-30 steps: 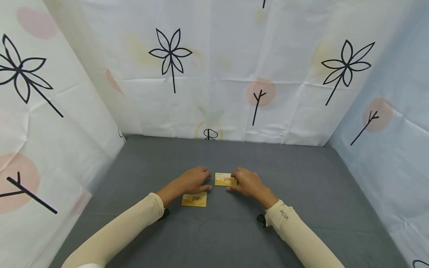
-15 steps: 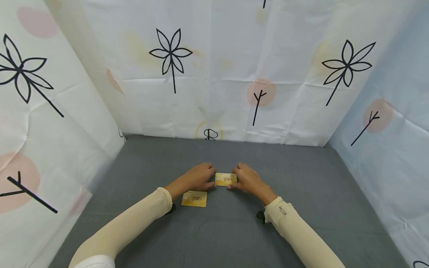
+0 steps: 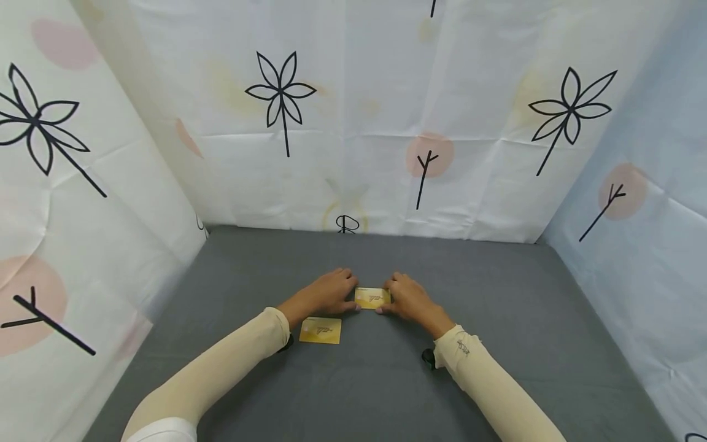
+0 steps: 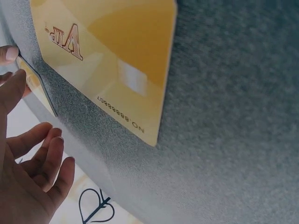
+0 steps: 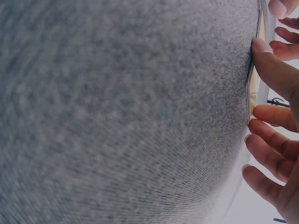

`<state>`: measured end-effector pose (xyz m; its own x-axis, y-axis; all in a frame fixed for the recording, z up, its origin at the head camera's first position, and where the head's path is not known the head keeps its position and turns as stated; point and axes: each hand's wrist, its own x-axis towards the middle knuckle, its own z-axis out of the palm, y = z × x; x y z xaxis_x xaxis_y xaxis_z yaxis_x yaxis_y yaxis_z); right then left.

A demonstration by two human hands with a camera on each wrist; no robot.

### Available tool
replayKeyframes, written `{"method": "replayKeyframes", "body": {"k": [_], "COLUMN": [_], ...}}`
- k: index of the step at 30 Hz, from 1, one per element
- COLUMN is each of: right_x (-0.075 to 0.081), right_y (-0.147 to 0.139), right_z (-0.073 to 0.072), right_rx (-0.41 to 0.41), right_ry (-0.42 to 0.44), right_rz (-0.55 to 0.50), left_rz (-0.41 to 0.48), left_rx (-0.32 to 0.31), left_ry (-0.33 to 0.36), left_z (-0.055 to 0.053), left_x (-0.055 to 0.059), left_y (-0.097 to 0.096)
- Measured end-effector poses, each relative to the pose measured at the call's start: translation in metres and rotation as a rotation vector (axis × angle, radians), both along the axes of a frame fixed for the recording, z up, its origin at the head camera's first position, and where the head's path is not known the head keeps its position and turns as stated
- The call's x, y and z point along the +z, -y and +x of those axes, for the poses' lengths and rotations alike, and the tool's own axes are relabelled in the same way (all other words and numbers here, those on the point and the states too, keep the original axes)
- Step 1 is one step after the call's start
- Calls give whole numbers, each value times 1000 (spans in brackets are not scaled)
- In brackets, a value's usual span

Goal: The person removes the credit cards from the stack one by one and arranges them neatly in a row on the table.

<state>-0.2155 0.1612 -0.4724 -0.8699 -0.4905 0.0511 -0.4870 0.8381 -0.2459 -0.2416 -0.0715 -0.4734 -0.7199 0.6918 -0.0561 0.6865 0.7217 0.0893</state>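
A yellow VIP card (image 3: pixel 320 330) lies flat on the grey cloth, its lettering and number large in the left wrist view. Farther back is a second yellow card (image 3: pixel 372 298), between my two hands. My right hand (image 3: pixel 411 301) pinches that card's right end, thumb at the near edge and index finger (image 5: pixel 275 115) at the far corner. At its left end is my left hand (image 3: pixel 326 293), fingers loosely bent. In the left wrist view, the left thumb (image 4: pixel 16 88) overlaps the card (image 4: pixel 39 91), and the index fingertip is just beyond its corner.
Grey cloth (image 3: pixel 353 387) covers the table. White patterned sheets hang along the back (image 3: pixel 353 123), the left side (image 3: pixel 121 245) and the right side (image 3: pixel 657 276). A dark wrist-worn device (image 3: pixel 428 358) shows below the right sleeve.
My left hand has moved right and slightly away to the back card's left end. My right hand stays at the card's right end. Both cards keep their places.
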Motion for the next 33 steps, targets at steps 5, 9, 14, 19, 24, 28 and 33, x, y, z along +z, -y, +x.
{"method": "replayKeyframes", "body": {"k": [5,9,14,19,24,28,33], "right_x": [0,0,0,-1,0,0,-2], "right_y": [0,0,0,1,4,3,0], "right_z": [-2,-1,-2,-3,-5,-4,-3], "right_rx": [-7,2,-12,-27,-6,-30,-27], "right_ry": [15,7,29,48,51,65,72], "right_rz": [-6,-17,-16,-18,-43,-36,-48], "left_rz": [-34,-52,-63,-51,-34,-27,-32], "left_rx": [20,24,19,26,48,20,16], "left_ry": [39,41,38,64,84,78,81], "left_z": [-2,-3,-5,-7,-9,-11,-12], "left_x": [0,0,-1,-2,-1,-2,-5], "left_y": [-6,-8,-11,-9,-5,-7,-10]}}
